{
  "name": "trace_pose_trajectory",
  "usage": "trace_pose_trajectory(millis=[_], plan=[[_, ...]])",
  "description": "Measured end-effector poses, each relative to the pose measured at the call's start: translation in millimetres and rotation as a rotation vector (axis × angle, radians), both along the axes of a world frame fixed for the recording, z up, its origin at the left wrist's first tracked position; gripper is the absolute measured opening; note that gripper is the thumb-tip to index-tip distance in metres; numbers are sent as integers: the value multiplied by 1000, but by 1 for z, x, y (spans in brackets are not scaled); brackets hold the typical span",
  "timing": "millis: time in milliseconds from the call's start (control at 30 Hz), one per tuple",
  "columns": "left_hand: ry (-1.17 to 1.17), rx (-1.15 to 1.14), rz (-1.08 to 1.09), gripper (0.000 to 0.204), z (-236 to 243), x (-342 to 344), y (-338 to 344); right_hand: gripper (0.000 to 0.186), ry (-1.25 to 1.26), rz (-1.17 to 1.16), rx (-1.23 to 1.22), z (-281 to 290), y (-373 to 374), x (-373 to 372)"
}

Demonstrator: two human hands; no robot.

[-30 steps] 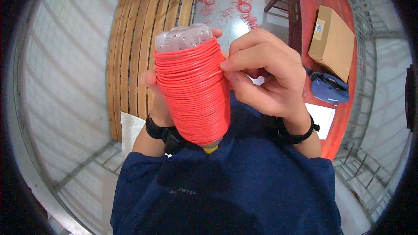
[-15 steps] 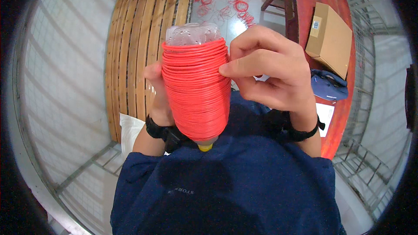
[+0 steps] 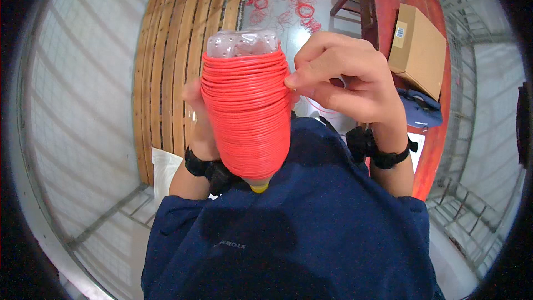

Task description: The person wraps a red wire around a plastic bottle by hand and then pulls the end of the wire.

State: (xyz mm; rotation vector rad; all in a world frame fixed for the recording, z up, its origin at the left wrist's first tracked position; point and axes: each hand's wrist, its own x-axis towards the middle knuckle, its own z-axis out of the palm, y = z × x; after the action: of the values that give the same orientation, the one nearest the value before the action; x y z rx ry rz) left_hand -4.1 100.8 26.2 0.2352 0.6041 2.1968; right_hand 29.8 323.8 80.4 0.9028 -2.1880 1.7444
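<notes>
A slatted wooden platform (image 3: 177,66) stretches along my left, and across on my right stands the red tabletop (image 3: 384,0). Between them my dark blue shirt (image 3: 344,233) fills the lower part of the view. On the tabletop sits a closed cardboard box (image 3: 419,50).

In front of my chest, above the shirt, is the clear plastic bottle (image 3: 242,43), tilted with its base away from me and its neck toward my body. Red cord (image 3: 247,114) is wound around most of it in close turns, leaving the base end bare. My right hand (image 3: 352,80) has its thumb and forefinger pinched on that cord at the winding's right edge. My left hand (image 3: 204,128) grasps the bottle from the left and behind, its thumb along the side and its other fingers mostly hidden.

Just beside the box lies a blue bag (image 3: 420,110). Beyond the bottle, loose red loops (image 3: 305,11) lie on the floor (image 3: 333,30). Smallest is the yellow cap (image 3: 259,188) at the bottle's near end.
</notes>
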Motion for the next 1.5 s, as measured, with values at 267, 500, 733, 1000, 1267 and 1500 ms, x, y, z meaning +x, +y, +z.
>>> trace_pose_trajectory(millis=[267,500,733,1000,1267,1500], plan=[[-85,170,20,122,-27,3,-10,21,46,-28,-64,-15,-14,-1],[9,-270,40,111,-12,-2,-22,25,54,-79,67,-4,-15,4],[7,-294,78,117,1,-5,-15,24,0,-66,63,-11,-10,4],[1,135,-40,123,-9,-18,-7,15,-51,-95,-12,-26,0,3],[32,-45,48,120,-26,-18,-14,15,-58,-131,-1,-32,-4,2],[-145,-92,12,119,-5,-8,-10,16,-83,-136,26,-31,-5,2]])
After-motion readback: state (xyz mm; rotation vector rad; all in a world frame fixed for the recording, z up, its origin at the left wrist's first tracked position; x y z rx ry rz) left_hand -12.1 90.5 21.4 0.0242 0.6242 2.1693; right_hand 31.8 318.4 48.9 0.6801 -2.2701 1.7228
